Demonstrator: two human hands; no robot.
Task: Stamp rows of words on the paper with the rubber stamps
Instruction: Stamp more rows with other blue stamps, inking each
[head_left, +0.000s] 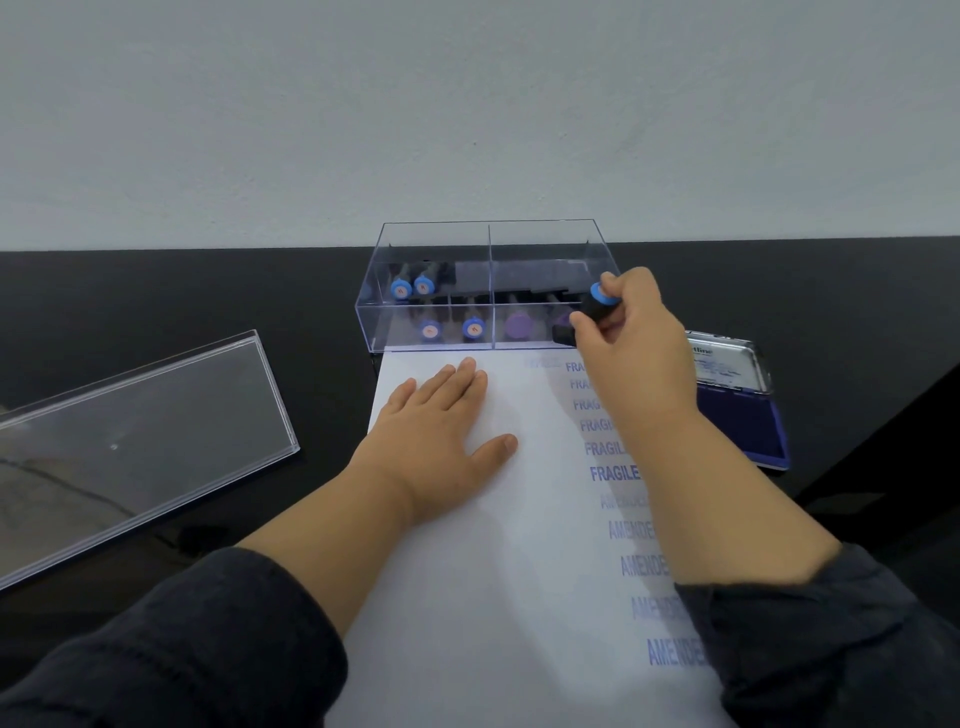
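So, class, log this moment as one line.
left hand flat on paper | right hand holds stamp at paper's top | ink pad open

Black counter (182, 291) carries paper (493, 545), clear compartment box (488, 249), its lid (135, 436), open ink pad (737, 415).

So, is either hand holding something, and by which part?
The right hand grips a rubber stamp by its black handle. The left hand rests flat on the paper.
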